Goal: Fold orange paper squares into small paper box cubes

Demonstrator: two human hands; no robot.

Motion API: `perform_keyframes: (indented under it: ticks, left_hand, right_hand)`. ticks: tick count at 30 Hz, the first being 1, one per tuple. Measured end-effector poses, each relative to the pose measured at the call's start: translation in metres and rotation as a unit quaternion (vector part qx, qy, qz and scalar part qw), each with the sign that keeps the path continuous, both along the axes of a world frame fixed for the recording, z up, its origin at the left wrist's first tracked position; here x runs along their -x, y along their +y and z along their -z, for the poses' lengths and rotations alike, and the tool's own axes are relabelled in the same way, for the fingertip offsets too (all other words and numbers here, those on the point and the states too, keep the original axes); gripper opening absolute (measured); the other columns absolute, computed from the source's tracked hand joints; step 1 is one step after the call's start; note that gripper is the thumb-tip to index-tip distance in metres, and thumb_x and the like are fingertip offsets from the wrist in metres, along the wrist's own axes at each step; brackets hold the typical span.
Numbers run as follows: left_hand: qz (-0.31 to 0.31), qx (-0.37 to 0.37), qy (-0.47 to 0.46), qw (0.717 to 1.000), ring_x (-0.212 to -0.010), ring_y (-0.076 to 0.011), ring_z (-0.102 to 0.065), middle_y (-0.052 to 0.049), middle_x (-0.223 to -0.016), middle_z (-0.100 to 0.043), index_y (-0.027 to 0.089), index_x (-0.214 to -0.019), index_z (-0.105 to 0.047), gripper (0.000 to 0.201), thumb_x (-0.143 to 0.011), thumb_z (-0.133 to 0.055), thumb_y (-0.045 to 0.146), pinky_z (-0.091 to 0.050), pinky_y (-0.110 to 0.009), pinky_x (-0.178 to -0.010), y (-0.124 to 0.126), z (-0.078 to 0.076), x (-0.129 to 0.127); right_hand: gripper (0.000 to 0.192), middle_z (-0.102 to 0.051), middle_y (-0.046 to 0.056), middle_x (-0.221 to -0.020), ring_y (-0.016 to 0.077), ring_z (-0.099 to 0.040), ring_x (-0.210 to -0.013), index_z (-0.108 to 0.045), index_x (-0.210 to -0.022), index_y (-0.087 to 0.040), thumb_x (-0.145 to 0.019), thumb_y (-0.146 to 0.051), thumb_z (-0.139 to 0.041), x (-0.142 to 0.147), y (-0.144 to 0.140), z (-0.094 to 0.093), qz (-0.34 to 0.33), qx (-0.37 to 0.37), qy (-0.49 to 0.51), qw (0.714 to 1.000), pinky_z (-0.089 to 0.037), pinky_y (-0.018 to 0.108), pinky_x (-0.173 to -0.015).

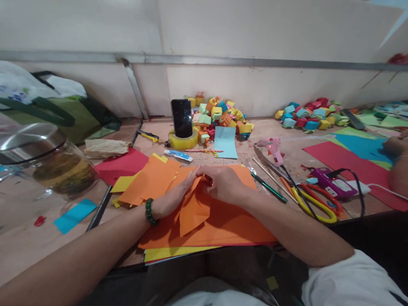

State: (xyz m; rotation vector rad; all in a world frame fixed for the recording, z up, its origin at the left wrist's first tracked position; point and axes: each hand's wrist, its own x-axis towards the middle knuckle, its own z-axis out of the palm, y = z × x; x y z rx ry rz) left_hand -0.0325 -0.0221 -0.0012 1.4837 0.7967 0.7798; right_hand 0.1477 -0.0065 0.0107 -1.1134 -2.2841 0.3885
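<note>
Spanning the whole lower frame, a wooden table [10, 245] runs along a pale panelled wall. At centre lies a stack of orange paper sheets [233, 222] over a yellow sheet [170, 253], with loose orange pieces fanned toward the left. At upper left a green bag [68, 112] stands behind a glass jar [46, 163] with a metal lid. A red paper sheet [342, 160] lies at right, where another person's hand [402, 146] rests on blue paper.

Both forearms enter from the bottom edge and meet at frame centre. The left hand [175, 195], with a green bead bracelet [150, 211] at its wrist, lies flat with its fingers stretched along a folded orange piece [194, 209], pressing it onto the stack. The right hand [223, 183] curls over the same piece, its fingertips pinched on the upper fold. The piece sits on top of the stack, just left of centre.

Along the back, two heaps of small folded paper cubes [217, 118] in mixed colours lie against the wall; a phone [181, 117] stands upright in a tape roll [183, 141], beside a light blue paper [225, 141]. To the right of the hands lie a pink glue gun [274, 149], thin wooden sticks, yellow-handled scissors [313, 205], and a purple glue gun [330, 182]. A small blue paper strip [75, 214] lies at lower left.
</note>
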Motion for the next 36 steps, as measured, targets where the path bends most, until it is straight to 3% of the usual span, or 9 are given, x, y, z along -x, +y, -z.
perform_keyframes:
  ticks: [4,8,12,16,20,24,29,32,36]
  left_hand:
    - [-0.014,0.058,-0.041,0.997,-0.148,-0.0304,-0.016,0.001,-0.158,-0.029,0.03,-0.146,-0.04,0.088,-0.076,-0.039,0.083,-0.016,-0.046,-0.122,0.002,0.002,0.0]
    - [-0.037,0.069,-0.103,0.992,-0.141,-0.0368,-0.033,-0.006,-0.154,-0.036,0.028,-0.15,-0.03,0.101,-0.07,-0.032,0.09,-0.033,-0.052,-0.113,0.006,0.004,0.003]
    - [-0.073,-0.009,0.041,0.996,-0.144,-0.0393,-0.024,-0.009,-0.159,-0.025,0.025,-0.151,-0.027,0.111,-0.06,-0.073,0.069,-0.029,-0.052,-0.115,0.004,-0.003,0.004]
    - [-0.076,-0.092,0.116,0.986,-0.143,-0.0389,-0.025,-0.015,-0.153,-0.036,0.019,-0.15,-0.028,0.119,-0.051,-0.084,0.056,-0.026,-0.053,-0.116,-0.001,-0.011,0.0]
    - [-0.137,-0.118,0.114,0.977,-0.131,-0.0355,-0.047,-0.018,-0.139,-0.052,0.016,-0.138,-0.044,0.096,-0.057,-0.081,0.052,-0.041,-0.049,-0.106,0.0,-0.008,-0.004]
    - [-0.148,-0.072,0.08,0.983,-0.093,-0.0279,-0.068,-0.014,-0.097,-0.073,0.013,-0.096,-0.065,0.05,-0.07,-0.069,0.055,-0.055,-0.039,-0.083,0.007,-0.003,-0.006]
    - [-0.162,-0.085,0.064,0.981,-0.084,-0.0241,-0.065,-0.009,-0.086,-0.072,0.013,-0.085,-0.065,0.036,-0.069,-0.066,0.046,-0.053,-0.034,-0.076,0.008,-0.005,-0.006]
    - [-0.143,-0.118,0.06,0.981,-0.087,-0.0227,-0.062,-0.007,-0.09,-0.069,0.015,-0.084,-0.062,0.033,-0.072,-0.061,0.045,-0.051,-0.033,-0.078,0.007,-0.007,-0.007]
    - [-0.158,-0.16,0.098,0.969,-0.088,-0.0224,-0.059,-0.005,-0.084,-0.065,0.017,-0.078,-0.058,0.029,-0.077,-0.055,0.045,-0.05,-0.034,-0.079,0.006,-0.006,-0.007]
  right_hand:
    - [0.01,-0.062,-0.001,-0.066,0.0122,-0.051,-0.059,-0.062,-0.076,-0.018,-0.068,-0.013,-0.059,-0.002,0.007,0.004,0.071,0.021,0.037,0.997,-0.033,0.023,-0.056]
    - [0.02,-0.059,-0.005,-0.06,0.0112,-0.052,-0.055,-0.057,-0.088,-0.02,-0.068,-0.016,-0.056,-0.009,0.021,0.009,0.119,0.084,0.153,0.977,-0.035,0.021,-0.054]
    - [0.012,-0.056,-0.006,-0.055,0.0115,-0.053,-0.051,-0.05,-0.074,-0.021,-0.065,-0.018,-0.057,-0.009,0.029,0.011,0.132,0.159,0.227,0.952,-0.036,0.021,-0.05]
    - [0.011,-0.056,-0.005,-0.054,0.0117,-0.054,-0.049,-0.046,-0.065,-0.021,-0.064,-0.02,-0.057,-0.003,0.029,0.012,0.132,0.222,0.277,0.926,-0.039,0.021,-0.046]
    - [0.006,-0.054,-0.006,-0.048,0.0112,-0.051,-0.041,-0.049,-0.07,-0.021,-0.067,-0.022,-0.055,0.001,0.029,0.015,0.135,0.254,0.303,0.908,-0.037,0.02,-0.04]
    - [0.027,-0.062,-0.005,-0.06,0.0099,-0.051,-0.044,-0.061,-0.092,-0.02,-0.066,-0.02,-0.053,0.002,0.026,0.02,0.088,0.255,0.313,0.911,-0.041,0.02,-0.043]
    - [0.02,-0.068,0.002,-0.084,0.0136,-0.059,-0.066,-0.066,-0.086,-0.017,-0.069,-0.021,-0.055,0.0,0.028,0.022,0.044,0.162,0.273,0.947,-0.048,0.024,-0.059]
    - [0.013,-0.068,0.004,-0.082,0.015,-0.057,-0.07,-0.068,-0.076,-0.016,-0.069,-0.018,-0.057,-0.002,0.029,0.019,0.053,0.113,0.233,0.965,-0.047,0.027,-0.065]
    - [0.011,-0.065,0.002,-0.074,0.0146,-0.055,-0.067,-0.069,-0.073,-0.017,-0.07,-0.018,-0.058,-0.002,0.028,0.016,0.037,0.134,0.232,0.963,-0.046,0.026,-0.063]
